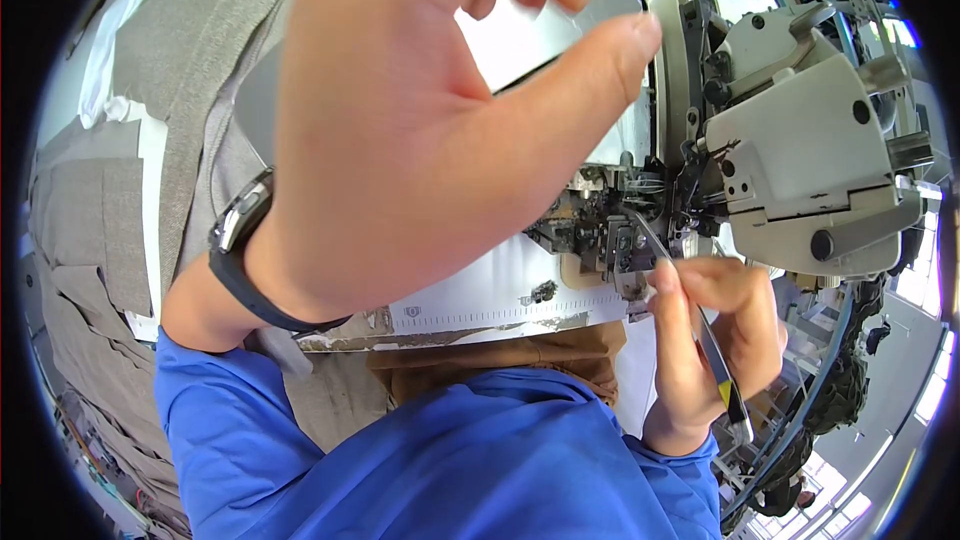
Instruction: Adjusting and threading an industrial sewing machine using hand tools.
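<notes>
Tweezers [700, 325] sit pinched in the right hand [705, 355] at about 4 o'clock, tips poked into the dark needle and looper area [600, 225] of the grey industrial sewing machine [800, 160] at 3 o'clock. Thread is too fine to make out, so whether it is through yet cannot be told; judged as mid-threading, tips in, not pulled back. Left hand [430, 130] is raised close to the camera at 12 o'clock, thumb and fingers narrowly pinched on something small, unclear what. Black wristband [240, 250] at 9 o'clock. White table edge with ruler scale [470, 315] below. Grey fabric pieces [90, 210] stacked at 9 o'clock.
</notes>
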`<state>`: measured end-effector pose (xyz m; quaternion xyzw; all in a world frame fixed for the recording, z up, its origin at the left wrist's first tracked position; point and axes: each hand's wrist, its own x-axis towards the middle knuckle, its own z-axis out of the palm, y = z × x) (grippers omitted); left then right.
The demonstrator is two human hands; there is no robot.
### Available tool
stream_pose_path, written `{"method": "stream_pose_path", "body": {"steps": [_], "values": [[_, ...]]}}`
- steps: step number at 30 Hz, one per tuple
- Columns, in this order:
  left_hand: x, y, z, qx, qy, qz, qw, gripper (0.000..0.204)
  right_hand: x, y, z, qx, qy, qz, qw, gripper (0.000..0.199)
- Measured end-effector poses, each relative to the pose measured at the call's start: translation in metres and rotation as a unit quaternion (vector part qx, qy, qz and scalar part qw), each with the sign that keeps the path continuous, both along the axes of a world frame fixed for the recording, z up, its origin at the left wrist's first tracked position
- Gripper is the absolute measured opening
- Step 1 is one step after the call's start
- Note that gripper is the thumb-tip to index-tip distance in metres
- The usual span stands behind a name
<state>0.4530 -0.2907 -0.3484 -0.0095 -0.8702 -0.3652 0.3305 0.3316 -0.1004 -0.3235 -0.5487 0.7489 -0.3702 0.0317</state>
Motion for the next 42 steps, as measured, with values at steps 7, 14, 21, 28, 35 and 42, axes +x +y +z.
{"method": "stream_pose_path", "body": {"steps": [7,14,21,28,35,42], "values": [[-0.006,0.010,0.007,-0.028,0.022,-0.278,0.960,0.022,-0.007,0.046,0.016,-0.198,-0.361,0.222,0.884,0.034],[0.036,-0.001,0.043,-0.080,-0.081,-0.035,0.993,0.007,-0.043,0.092,-0.003,-0.322,-0.342,0.031,0.882,0.024],[0.097,0.011,0.086,-0.269,-0.305,0.272,0.872,0.013,-0.189,0.076,-0.045,-0.350,-0.199,-0.218,0.889,0.039],[0.077,0.029,0.063,0.341,-0.026,0.038,0.939,0.036,-0.265,0.041,-0.088,-0.161,-0.242,-0.093,0.952,0.041],[0.049,0.047,0.039,0.517,0.039,0.011,0.855,0.031,-0.224,0.078,-0.099,-0.222,-0.129,-0.100,0.961,0.032],[0.021,0.060,0.033,-0.127,-0.287,0.255,0.914,0.017,-0.212,0.067,-0.075,-0.231,-0.128,-0.135,0.955,0.029]]}}
